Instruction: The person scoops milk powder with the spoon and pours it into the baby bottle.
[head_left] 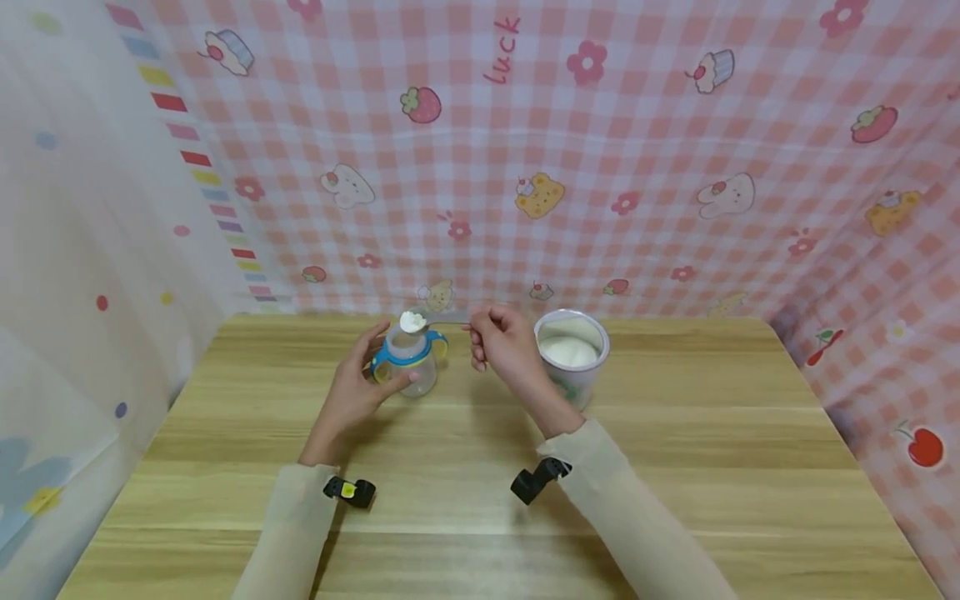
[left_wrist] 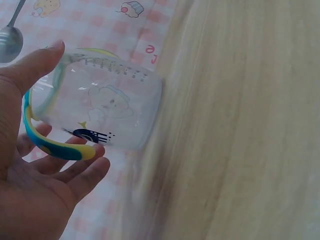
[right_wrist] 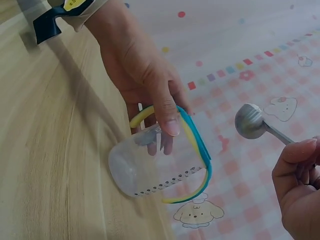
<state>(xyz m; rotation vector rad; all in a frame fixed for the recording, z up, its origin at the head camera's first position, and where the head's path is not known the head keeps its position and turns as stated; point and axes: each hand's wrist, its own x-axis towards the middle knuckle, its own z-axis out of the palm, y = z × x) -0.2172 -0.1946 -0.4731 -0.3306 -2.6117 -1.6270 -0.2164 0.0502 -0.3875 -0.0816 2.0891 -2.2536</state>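
A clear baby bottle (head_left: 421,381) with a blue-and-yellow handle ring (left_wrist: 45,141) stands on the table, its top uncapped. My left hand (head_left: 349,390) grips it from the left, thumb on the near side and fingers behind. Between thumb and fingers, my right hand (head_left: 504,340) pinches the thin handle of a metal spoon (right_wrist: 250,123). A heap of white powder (head_left: 412,322) fills the spoon's bowl, held level just above the bottle's open mouth. Right beside my right wrist stands a pale tub (head_left: 576,385) containing more white powder (head_left: 568,351).
The wooden table (head_left: 450,542) reaches back to a pink checked cloth (head_left: 480,150) hung behind it. Pale patterned cloth (head_left: 75,250) hangs on the left. Each sleeve cuff carries a black wrist camera (head_left: 349,492).
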